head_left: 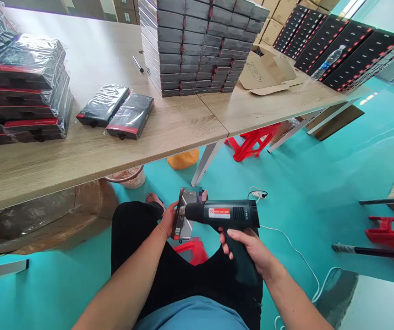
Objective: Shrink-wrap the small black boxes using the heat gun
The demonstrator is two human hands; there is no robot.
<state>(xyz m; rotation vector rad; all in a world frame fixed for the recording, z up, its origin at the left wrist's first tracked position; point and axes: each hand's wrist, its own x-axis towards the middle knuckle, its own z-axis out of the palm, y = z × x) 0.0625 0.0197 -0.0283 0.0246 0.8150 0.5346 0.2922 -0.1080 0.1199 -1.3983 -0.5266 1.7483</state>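
My right hand [240, 243] is wrapped round the grip of a black heat gun [229, 213] with a red and white label. The gun's metal nozzle points left, at a dark product box [183, 227] that my left hand [168, 219] grips by its left edge. The box is tilted up between my knees, over a red stool [195, 251]; the gun covers part of it. On the table [114, 153] in front, two film-wrapped boxes [130, 115] lie side by side, with a stack of wrapped boxes [28, 98] to their left.
A tall block of stacked boxes [200, 46] stands on the table, with flattened cardboard [265, 75] beside it. Under the table are a waste bin [131, 178] and a large carton [56, 215]. A white cable [296, 250] crosses the floor at right.
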